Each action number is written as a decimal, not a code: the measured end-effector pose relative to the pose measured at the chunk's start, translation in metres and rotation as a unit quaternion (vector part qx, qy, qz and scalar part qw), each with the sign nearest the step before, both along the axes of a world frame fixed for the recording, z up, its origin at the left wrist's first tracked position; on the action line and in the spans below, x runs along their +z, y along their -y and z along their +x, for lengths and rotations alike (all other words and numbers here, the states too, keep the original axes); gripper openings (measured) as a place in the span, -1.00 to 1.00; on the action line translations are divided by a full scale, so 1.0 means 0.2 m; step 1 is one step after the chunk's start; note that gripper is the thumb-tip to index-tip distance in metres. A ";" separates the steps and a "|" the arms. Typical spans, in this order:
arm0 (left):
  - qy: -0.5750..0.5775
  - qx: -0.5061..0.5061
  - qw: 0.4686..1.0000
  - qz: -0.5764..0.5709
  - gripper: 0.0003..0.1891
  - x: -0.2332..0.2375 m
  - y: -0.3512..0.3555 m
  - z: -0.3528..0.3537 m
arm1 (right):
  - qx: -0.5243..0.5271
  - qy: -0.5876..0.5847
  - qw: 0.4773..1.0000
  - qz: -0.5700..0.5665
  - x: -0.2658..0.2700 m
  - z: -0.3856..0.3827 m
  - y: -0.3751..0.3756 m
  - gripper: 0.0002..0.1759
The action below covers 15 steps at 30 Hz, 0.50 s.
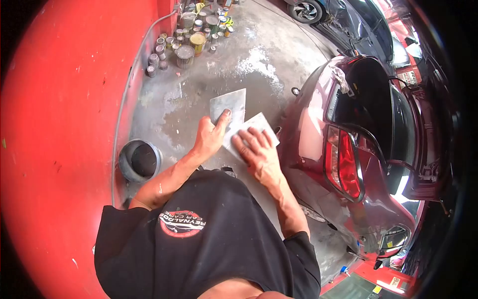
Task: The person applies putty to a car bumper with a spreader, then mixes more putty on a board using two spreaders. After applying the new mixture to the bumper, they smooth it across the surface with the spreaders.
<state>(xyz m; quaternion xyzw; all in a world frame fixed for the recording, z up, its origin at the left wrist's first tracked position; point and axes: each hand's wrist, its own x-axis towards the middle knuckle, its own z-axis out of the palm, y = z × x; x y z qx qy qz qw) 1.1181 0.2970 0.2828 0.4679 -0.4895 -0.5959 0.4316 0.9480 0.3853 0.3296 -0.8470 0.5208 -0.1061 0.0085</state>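
My left hand (211, 134) grips a thin, flat, grey-white rectangular sheet (232, 99), its thumb pressed on the upper face and the other fingers hidden beneath. In my right hand (256, 152) is a second, similar pale sheet (260, 122), tilted to the other side. The right fingers lie over its face and the thumb is out of sight. The two sheets overlap in this view, held in front of my body above the floor.
At right stands a dark red car (311, 124) with bare pale patches around its tail light (343, 163). Paint cans (185, 56) crowd the back left. A grey bucket (130, 175) sits by the red wall (64, 124). Another car's wheel (306, 12) shows at the top.
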 end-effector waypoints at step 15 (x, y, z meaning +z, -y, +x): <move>-0.410 -0.031 0.895 0.173 -0.62 0.24 0.05 -0.11 | -0.013 0.382 0.919 -0.100 0.20 -0.01 0.05 -0.25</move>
